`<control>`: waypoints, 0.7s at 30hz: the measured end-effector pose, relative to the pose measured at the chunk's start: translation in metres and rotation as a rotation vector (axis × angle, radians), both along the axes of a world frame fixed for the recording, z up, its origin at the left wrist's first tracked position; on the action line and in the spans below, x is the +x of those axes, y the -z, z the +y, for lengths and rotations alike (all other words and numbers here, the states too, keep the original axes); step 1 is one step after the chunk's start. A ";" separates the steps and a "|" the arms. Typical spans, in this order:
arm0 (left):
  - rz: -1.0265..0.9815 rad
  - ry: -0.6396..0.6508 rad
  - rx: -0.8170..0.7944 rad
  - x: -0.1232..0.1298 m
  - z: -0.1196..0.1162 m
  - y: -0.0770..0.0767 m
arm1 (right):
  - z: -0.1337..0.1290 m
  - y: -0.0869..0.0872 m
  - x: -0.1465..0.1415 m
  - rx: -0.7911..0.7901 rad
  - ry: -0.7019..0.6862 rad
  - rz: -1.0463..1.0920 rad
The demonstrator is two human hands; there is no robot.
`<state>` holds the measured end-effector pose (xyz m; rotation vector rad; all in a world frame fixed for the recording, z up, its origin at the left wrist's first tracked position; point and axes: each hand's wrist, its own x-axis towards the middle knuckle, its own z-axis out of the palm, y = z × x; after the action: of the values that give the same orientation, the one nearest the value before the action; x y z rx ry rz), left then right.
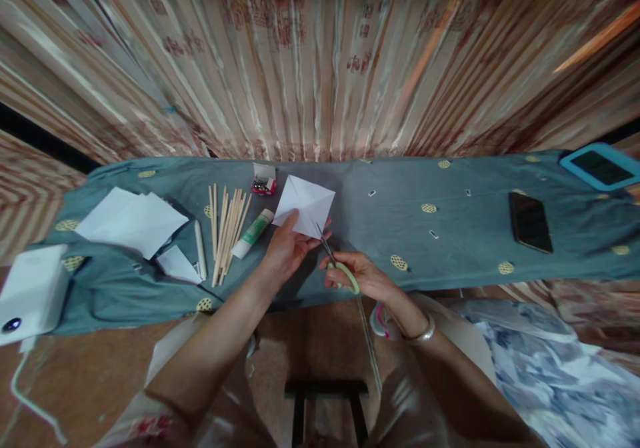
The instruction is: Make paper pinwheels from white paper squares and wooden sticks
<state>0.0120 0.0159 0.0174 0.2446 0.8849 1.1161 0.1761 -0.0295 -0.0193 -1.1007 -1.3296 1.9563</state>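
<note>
A square of white paper (pixel 306 203) with diagonal creases is held up by my left hand (pixel 291 245), thumb on top and fingers beneath. My right hand (pixel 357 273) grips scissors (pixel 347 276) with light green handles. Their blades point up and left and meet the paper's lower right edge, near my left fingertips. Left of my left hand lies a white and green glue tube (pixel 253 233). Beside the tube is a bundle of thin wooden sticks (pixel 228 235). A small red and white box (pixel 263 179) stands open behind the tube.
White sheets (pixel 131 221), a smaller paper piece (pixel 179 264) and a white pen (pixel 201 249) lie at the left of the cloth-covered table (pixel 400 208). A white device (pixel 34 291) sits at its left end. On the right are a black phone (pixel 531 222) and a blue-framed tablet (pixel 601 167).
</note>
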 end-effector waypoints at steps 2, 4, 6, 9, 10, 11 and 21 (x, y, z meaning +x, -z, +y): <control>0.001 -0.015 -0.023 0.002 -0.001 -0.001 | 0.001 0.000 0.000 -0.015 0.008 -0.007; 0.007 -0.029 -0.028 0.003 -0.001 -0.001 | 0.001 0.000 -0.001 -0.020 0.021 -0.012; 0.011 -0.036 -0.026 0.004 -0.001 0.001 | 0.001 -0.001 -0.002 -0.020 0.032 -0.013; 0.010 -0.039 -0.017 0.003 -0.001 0.001 | 0.002 -0.002 -0.003 -0.030 0.031 -0.017; 0.008 -0.042 -0.018 0.003 -0.001 0.001 | 0.002 -0.002 -0.003 -0.033 0.032 -0.019; 0.005 -0.045 -0.020 0.003 -0.001 0.001 | 0.002 -0.003 -0.004 -0.034 0.033 -0.022; 0.017 -0.067 -0.026 0.004 -0.001 0.003 | 0.003 -0.002 -0.004 -0.006 0.050 -0.023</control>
<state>0.0164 0.0151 0.0140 0.2046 0.9273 1.1653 0.1717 -0.0269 -0.0170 -1.1520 -1.2966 1.9183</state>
